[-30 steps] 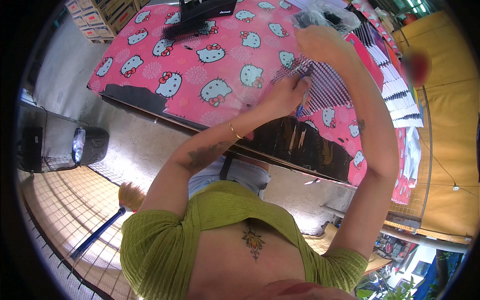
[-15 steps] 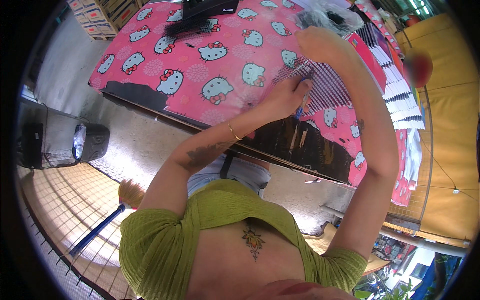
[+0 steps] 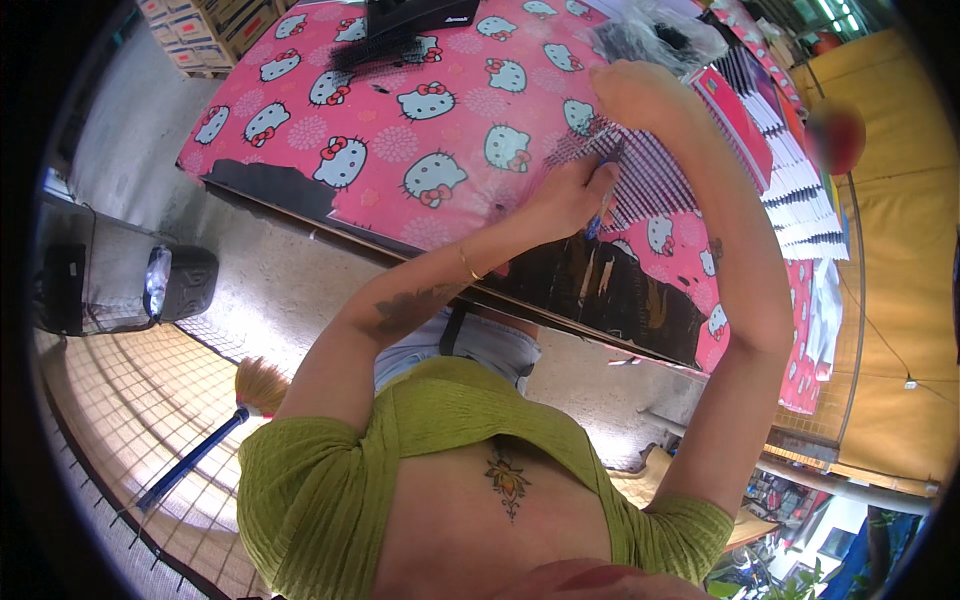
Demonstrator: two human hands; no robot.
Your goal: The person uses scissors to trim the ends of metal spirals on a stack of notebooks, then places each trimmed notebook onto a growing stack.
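Rows of dark spiral binding coils (image 3: 655, 185) lie close together at the near right part of the table. Over their left edge, my left hand (image 3: 578, 198) is closed round blue-handled pliers (image 3: 597, 218), whose dark tip points at the coils. My right hand (image 3: 640, 95) reaches across to the far side of the coils, its fingers bent down. What those fingers grip is hidden under the hand. Beside my right forearm lies a notebook with a red cover (image 3: 735, 115), next to a stack of white-paged spiral notebooks (image 3: 805, 215).
A pink patterned cloth (image 3: 400, 150) covers the table, torn along the near edge over dark board. A clear plastic bag (image 3: 660, 40), loose black coils (image 3: 375, 58) and a black box (image 3: 420, 14) lie farther back. A broom (image 3: 250, 395) and a black bin (image 3: 185, 280) are at left.
My left hand and the pliers have tilted slightly. My right forearm has shifted a little to the left, showing more of the red-covered notebook.
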